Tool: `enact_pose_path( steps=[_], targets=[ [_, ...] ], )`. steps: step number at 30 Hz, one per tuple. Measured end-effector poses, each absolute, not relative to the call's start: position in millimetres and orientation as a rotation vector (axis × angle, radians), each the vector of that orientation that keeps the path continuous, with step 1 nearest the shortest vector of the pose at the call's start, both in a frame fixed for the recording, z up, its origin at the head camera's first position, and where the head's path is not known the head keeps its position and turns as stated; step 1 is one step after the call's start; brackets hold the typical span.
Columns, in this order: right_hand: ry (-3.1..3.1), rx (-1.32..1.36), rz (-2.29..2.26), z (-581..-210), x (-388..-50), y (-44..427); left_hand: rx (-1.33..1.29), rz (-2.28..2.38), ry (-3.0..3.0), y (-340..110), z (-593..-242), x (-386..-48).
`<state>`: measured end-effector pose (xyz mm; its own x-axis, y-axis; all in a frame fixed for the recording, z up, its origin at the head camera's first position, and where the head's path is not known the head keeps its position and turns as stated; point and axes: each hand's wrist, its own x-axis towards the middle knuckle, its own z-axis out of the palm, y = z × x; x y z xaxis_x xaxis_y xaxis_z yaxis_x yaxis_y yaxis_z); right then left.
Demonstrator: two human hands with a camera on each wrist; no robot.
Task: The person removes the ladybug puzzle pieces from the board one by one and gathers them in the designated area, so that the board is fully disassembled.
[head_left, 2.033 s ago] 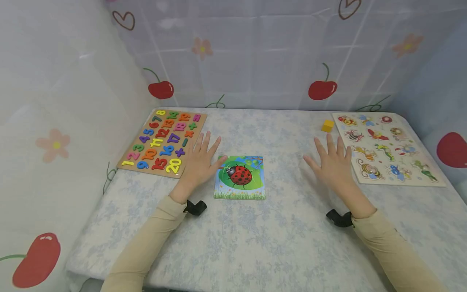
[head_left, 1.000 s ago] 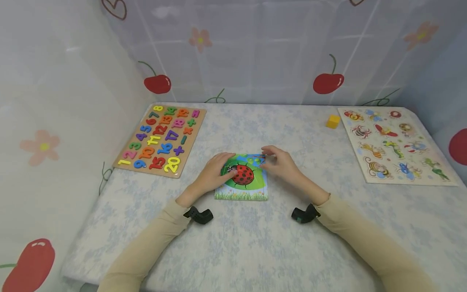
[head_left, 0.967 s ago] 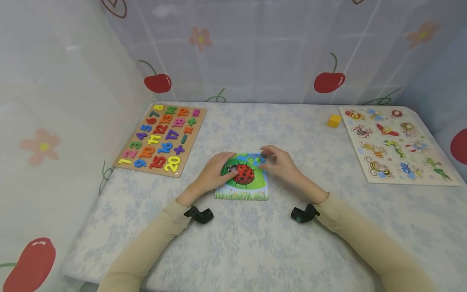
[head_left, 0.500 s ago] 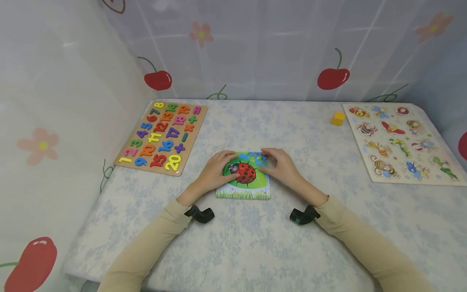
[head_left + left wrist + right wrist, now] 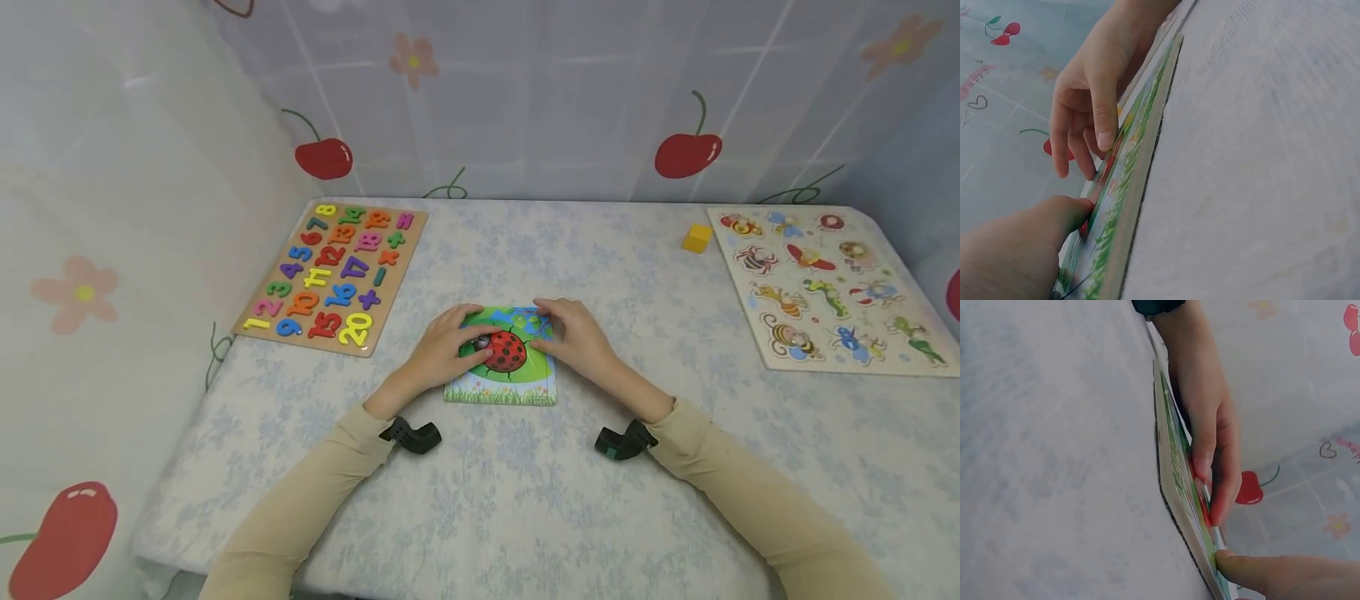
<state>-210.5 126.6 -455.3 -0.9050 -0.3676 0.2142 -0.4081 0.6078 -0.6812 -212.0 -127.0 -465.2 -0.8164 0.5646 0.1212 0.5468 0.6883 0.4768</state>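
A square ladybug puzzle (image 5: 517,393) lies on the table in front of the person. The left hand (image 5: 435,352) rests over its left side, with thumb and a finger touching the picture around the ladybug's head. At its upper right the right hand (image 5: 581,337) reaches in, thumb on the picture and fingers bent loosely by the far edge. In the left wrist view, the thick edge of the puzzle (image 5: 1141,169) shows, with the right hand (image 5: 1100,69) beyond. From the right wrist view, the left hand (image 5: 1200,387) has its fingertips on the picture. No lifted piece is visible.
A number board (image 5: 315,343) with coloured figures lies at the back left. On the back right are an insect picture board (image 5: 817,325) and a yellow block (image 5: 697,238) beside it. Printed curtains stand behind the table (image 5: 517,500) and at both sides.
Both hands have come in from spread positions beside the puzzle to touch it. Most recently, a left finger has moved onto the ladybug's head. The view has shifted slightly.
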Motion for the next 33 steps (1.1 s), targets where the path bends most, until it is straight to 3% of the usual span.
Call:
enact_pose_path(
  steps=[13, 23, 33],
  targets=[
    [-2.817, 0.828, 1.139, -446.3, -224.7, 125.9, 0.951, 0.747, 2.866, -127.1, -465.5, -213.3],
    [-2.798, 0.73, 1.368, -453.1, -222.8, 124.1, 0.949, 0.747, 2.867, -127.0, -467.0, -211.7],
    [-2.548, 0.254, 1.95, -448.9, -223.5, 132.9, 0.925, 0.754, 2.863, -125.9, -466.2, -211.8]
  ],
)
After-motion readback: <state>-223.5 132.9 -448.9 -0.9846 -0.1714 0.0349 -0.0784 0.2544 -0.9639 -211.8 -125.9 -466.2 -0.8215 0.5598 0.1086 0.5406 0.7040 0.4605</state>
